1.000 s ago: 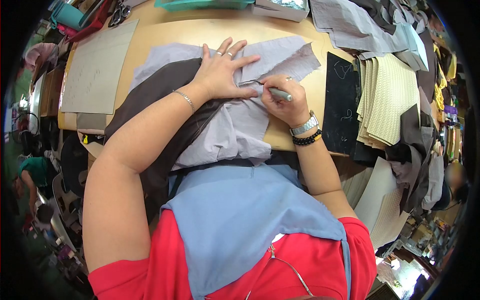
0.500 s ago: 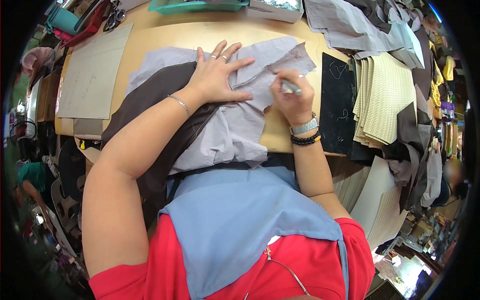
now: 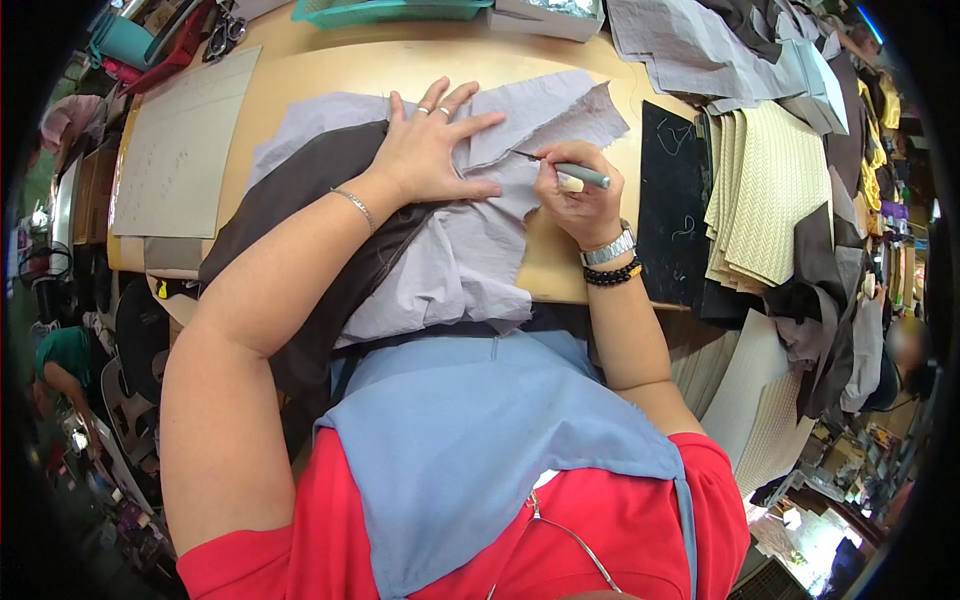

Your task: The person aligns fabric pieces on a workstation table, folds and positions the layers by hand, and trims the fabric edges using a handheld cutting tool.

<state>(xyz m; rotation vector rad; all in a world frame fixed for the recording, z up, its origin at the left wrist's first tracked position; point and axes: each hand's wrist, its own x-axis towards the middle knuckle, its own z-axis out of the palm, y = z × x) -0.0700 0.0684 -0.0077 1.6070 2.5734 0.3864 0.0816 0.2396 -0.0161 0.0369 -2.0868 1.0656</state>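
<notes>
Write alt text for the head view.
A person's right hand holds a slim, grey-handled, pen-like tool over pale lilac-grey fabric on a light wooden table; the left hand rests spread on the fabric, wrist above dark brown cloth.

Wooden table [image 3: 360, 62] | light strip [image 3: 871, 26] (bluish), upper right | glare [image 3: 824, 560], lower right

Left fingers [image 3: 479, 125] spread on grey cloth [image 3: 440, 270], right fingers [image 3: 572, 152] around a grey-handled tool [image 3: 588, 176]

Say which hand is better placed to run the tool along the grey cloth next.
Right, probably: the right hand holds the grey-handled tool, tip over the grey cloth, while the left hand lies spread on it.
</notes>
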